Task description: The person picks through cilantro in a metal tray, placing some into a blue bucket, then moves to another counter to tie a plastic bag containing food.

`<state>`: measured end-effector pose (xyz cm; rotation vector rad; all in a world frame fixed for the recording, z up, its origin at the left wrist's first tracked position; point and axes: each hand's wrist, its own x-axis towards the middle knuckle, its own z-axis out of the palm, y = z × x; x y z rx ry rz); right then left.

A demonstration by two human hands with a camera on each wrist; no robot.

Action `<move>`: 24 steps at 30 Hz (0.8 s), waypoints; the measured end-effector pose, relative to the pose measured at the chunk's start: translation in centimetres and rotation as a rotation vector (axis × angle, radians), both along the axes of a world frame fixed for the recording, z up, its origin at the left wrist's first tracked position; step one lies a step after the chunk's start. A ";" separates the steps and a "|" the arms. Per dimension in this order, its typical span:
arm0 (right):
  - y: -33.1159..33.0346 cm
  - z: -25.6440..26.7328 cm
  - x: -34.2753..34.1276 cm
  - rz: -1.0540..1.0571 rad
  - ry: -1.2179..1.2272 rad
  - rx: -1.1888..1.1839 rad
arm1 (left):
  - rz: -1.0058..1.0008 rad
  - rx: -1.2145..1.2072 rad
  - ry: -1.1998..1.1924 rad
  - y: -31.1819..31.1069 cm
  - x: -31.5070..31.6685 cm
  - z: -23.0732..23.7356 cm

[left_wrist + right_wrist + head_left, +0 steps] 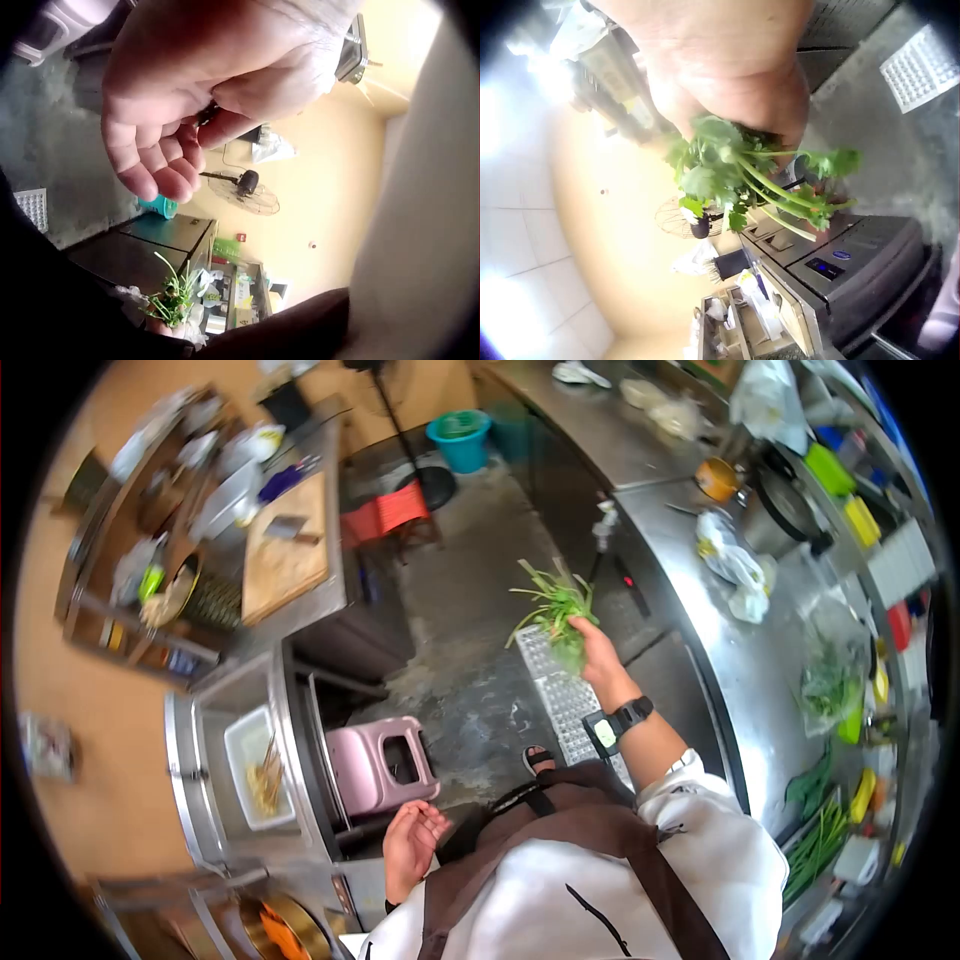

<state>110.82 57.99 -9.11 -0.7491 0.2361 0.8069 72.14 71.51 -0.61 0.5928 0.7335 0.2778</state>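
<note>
A bunch of leafy green herbs [556,610] is gripped in my right hand [602,660], held out over the floor beside the right-hand steel counter. In the right wrist view the herbs' [720,169] leaves and pale green stems stick out past the fingers. My left hand [411,845] hangs near my waist, palm turned up, its fingers loosely curled with nothing in them. The left wrist view shows the same left hand [172,97] close up, relaxed, with the herbs [174,300] far behind it.
To the left stand a sink [208,735] holding a white tub [232,760], and a board [312,510] with a cleaver [287,526]. A pink stool [362,765] and a red stool [402,508] stand on the floor. Bagged greens [826,685] lie on the right counter [690,575].
</note>
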 end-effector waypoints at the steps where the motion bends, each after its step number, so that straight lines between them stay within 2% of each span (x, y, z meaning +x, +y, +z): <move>1: -0.5 -0.4 1.2 0.017 -0.008 -0.026 | -0.017 0.011 0.006 0.7 2.2 -0.1; 7: -3.0 -0.3 6.1 -0.117 0.052 -0.038 | -0.173 0.055 0.083 4.1 11.6 0.9; 10: -2.9 -4.3 8.1 -0.160 0.072 -0.003 | -0.220 0.162 0.151 6.3 14.6 -0.2; 12: -2.2 -5.2 9.1 -0.175 0.127 -0.021 | -0.266 0.141 0.133 8.3 16.7 -1.0; 17: 1.8 -6.0 13.6 -0.183 0.164 -0.045 | -0.302 0.067 0.199 13.0 24.8 -2.4; 19: 4.3 -6.2 16.2 -0.185 0.222 -0.145 | -0.308 0.104 0.201 16.1 27.5 -4.3; 21: 7.0 -6.7 19.3 -0.157 0.213 -0.057 | -0.371 0.104 0.197 20.0 30.7 -5.7; 24: 11.8 -6.4 24.2 -0.132 0.178 -0.124 | -0.282 0.147 0.202 24.4 36.1 -4.2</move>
